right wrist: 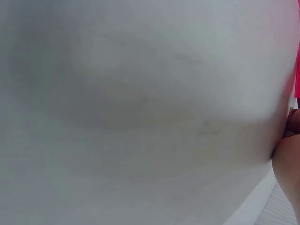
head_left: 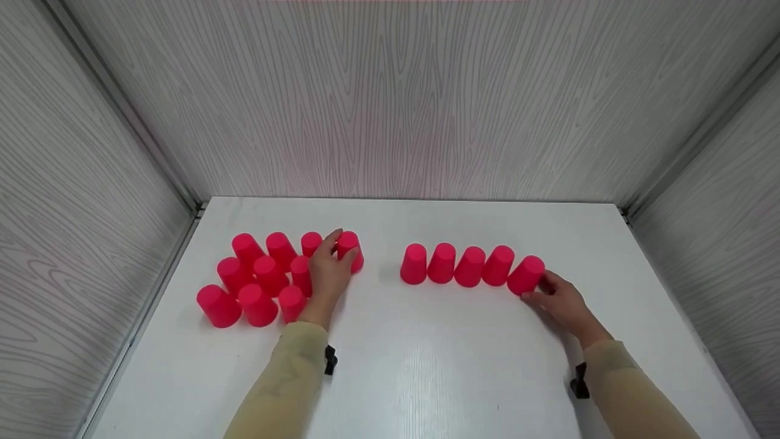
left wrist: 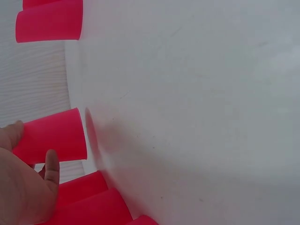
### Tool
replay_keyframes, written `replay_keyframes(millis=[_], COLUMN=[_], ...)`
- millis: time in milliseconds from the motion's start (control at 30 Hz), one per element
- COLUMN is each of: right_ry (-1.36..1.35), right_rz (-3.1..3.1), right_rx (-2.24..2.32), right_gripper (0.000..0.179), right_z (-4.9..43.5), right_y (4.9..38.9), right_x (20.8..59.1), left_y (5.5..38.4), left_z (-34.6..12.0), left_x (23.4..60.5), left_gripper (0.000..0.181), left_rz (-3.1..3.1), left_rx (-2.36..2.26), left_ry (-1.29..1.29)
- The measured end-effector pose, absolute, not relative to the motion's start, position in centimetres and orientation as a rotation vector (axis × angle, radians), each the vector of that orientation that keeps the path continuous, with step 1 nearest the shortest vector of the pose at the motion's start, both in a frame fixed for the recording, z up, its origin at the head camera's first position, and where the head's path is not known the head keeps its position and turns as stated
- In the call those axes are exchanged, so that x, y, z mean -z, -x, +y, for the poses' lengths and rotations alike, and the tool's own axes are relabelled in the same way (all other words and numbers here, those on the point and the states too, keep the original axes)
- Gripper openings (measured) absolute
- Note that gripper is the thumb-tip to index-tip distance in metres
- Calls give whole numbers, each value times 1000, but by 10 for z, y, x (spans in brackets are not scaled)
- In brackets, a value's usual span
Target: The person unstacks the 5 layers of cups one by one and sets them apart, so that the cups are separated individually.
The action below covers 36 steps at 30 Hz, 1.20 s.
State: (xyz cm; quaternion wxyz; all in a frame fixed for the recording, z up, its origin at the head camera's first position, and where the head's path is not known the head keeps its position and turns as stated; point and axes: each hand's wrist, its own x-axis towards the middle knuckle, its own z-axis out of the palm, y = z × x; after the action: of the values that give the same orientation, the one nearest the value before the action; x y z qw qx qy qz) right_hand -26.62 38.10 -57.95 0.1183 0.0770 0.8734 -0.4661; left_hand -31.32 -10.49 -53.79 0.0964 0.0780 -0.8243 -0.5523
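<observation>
My left hand (head_left: 331,274) grips an upside-down pink cup (head_left: 351,251) with thumb and fingers on its sides. In the left wrist view, that cup (left wrist: 56,137) has a gap between its rim and the table. Several more upside-down pink cups (head_left: 268,274) stand in rows to its left, some partly hidden by the hand and wrist. My right hand (head_left: 563,303) holds the rightmost cup (head_left: 526,275) of a separate row, thumb at the near side and fingers behind. The right wrist view catches only part of the hand (right wrist: 288,154) and a sliver of pink.
Several upside-down pink cups (head_left: 470,266) form a row on the white table (head_left: 426,353), left of the right hand. Grey wood-grain panels (head_left: 390,110) rise behind the table and on both sides. Each sleeved wrist carries a black strap piece (head_left: 580,381).
</observation>
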Motion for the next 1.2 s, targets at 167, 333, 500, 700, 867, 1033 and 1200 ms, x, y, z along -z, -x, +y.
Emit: replay_keyframes(millis=[167,333,500,700,867,1033,1200], right_ry=[-182,-182,-197,-207,-204,-200,-191], right_rz=[2573,2578,2573,2575,2573,2569,2580], right_rx=[1373,1378,1369,1361,1375,1374,1366], right_gripper=[92,91,92,95,94,93,93], right_z=[381,380,379,381,381,381,383], right_y=[265,263,265,265,265,265,265], right_x=[580,579,578,579,578,579,579], left_y=[316,317,319,320,320,317,309], left_z=[-105,-104,-102,-101,-101,-101,-100], left_x=[541,541,542,544,545,546,543], left_gripper=[69,70,68,67,70,67,68], left_rz=[-2469,-2477,-2459,-2455,-2462,-2445,-2423], left_rx=[1628,1634,1645,1631,1629,1622,1566], left_ry=[-270,-311,-306,-308,-316,-284,-217])
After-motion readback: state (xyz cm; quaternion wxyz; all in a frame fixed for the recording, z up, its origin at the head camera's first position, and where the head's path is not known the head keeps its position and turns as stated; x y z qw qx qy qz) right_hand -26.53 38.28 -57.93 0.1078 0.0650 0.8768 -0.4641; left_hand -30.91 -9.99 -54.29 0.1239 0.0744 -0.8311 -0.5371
